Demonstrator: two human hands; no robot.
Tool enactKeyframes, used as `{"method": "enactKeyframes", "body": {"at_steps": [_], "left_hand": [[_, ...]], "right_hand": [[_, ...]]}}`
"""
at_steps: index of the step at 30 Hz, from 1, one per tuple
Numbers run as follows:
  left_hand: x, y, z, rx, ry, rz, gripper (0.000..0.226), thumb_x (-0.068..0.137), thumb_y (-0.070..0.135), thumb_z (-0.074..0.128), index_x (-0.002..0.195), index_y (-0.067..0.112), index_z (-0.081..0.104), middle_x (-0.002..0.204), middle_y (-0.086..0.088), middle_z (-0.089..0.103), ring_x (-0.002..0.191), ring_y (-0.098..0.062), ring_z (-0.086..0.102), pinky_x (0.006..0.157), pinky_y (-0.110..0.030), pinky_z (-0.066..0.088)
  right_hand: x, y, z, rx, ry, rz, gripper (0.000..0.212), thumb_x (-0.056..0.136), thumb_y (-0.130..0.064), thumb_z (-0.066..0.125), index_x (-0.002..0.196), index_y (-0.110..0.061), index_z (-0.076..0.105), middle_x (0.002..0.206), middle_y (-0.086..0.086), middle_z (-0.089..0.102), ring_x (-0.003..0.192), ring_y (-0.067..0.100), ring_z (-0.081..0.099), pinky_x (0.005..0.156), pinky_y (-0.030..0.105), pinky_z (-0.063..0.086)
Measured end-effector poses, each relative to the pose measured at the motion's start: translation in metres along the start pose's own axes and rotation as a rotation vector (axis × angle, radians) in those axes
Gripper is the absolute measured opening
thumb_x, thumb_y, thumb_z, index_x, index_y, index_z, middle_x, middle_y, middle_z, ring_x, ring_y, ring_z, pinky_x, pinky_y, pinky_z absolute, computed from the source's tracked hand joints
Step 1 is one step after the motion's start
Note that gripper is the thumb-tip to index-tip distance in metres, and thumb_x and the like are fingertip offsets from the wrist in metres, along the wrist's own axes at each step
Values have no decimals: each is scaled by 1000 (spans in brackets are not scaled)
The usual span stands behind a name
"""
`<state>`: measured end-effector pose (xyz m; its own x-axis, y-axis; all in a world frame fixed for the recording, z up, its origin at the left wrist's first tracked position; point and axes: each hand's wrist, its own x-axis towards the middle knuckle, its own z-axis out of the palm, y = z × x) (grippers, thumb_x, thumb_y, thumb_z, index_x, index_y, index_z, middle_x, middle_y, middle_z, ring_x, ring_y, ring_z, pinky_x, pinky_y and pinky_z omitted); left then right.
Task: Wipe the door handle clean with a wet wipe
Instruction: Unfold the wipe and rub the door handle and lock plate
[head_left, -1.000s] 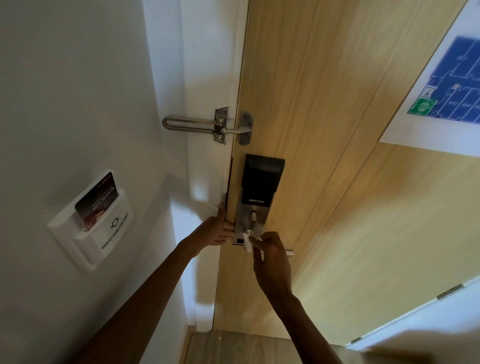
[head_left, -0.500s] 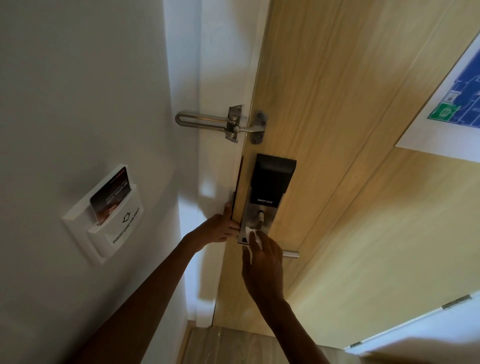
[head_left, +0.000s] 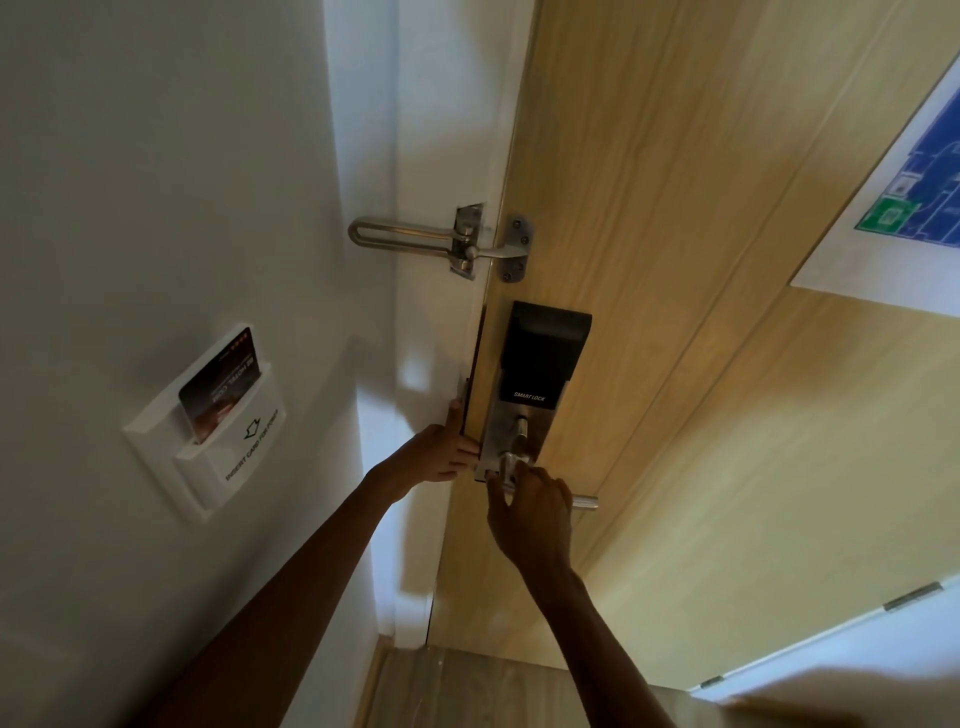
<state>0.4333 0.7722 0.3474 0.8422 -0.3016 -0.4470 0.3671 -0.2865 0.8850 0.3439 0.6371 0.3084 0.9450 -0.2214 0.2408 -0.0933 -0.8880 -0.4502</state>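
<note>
A silver lever door handle (head_left: 587, 502) sticks out of the steel lock plate (head_left: 503, 436) on a light wooden door (head_left: 649, 218). My right hand (head_left: 532, 512) covers the lever close to its pivot, so only the lever's free end shows. The white wet wipe (head_left: 508, 493) is pressed under that hand, and just a pale sliver of it shows between thumb and fingers. My left hand (head_left: 441, 457) grips the door's edge beside the lock plate, thumb pointing up.
A black smart lock panel (head_left: 545, 348) sits above the handle, with a metal swing-bar latch (head_left: 441, 240) higher up. A key card holder with a card (head_left: 223, 431) is on the left wall. An evacuation plan (head_left: 909, 197) hangs on the door.
My right hand has slid from the lock plate's lower corner onto the lever's base, hiding most of the wipe. The left hand has stayed on the door edge.
</note>
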Motion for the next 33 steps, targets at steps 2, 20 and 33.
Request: {"method": "enactKeyframes", "body": {"at_steps": [2, 20, 33], "left_hand": [[0, 0, 1, -11, -3, -2, 75, 90, 68, 23, 105, 9, 66, 101, -2, 68, 96, -19, 64, 74, -25, 49], [5, 4, 5, 38, -152, -12, 68, 96, 56, 10, 97, 7, 56, 90, -4, 61, 78, -6, 58, 69, -13, 48], [-4, 8, 4, 17, -145, -23, 84, 93, 60, 3, 119, 2, 59, 101, -3, 65, 107, -19, 60, 101, -30, 44]], "right_hand": [[4, 3, -2, 3, -29, 1, 43, 92, -49, 46, 110, -14, 64, 100, 4, 70, 94, 18, 62, 103, 45, 38], [13, 10, -47, 9, -63, -128, 19, 94, -18, 58, 104, -13, 72, 103, 4, 73, 88, 15, 68, 68, 16, 38], [11, 53, -43, 201, 114, -66, 10, 88, -13, 66, 96, -11, 71, 100, 5, 66, 88, 18, 60, 70, 21, 46]]}}
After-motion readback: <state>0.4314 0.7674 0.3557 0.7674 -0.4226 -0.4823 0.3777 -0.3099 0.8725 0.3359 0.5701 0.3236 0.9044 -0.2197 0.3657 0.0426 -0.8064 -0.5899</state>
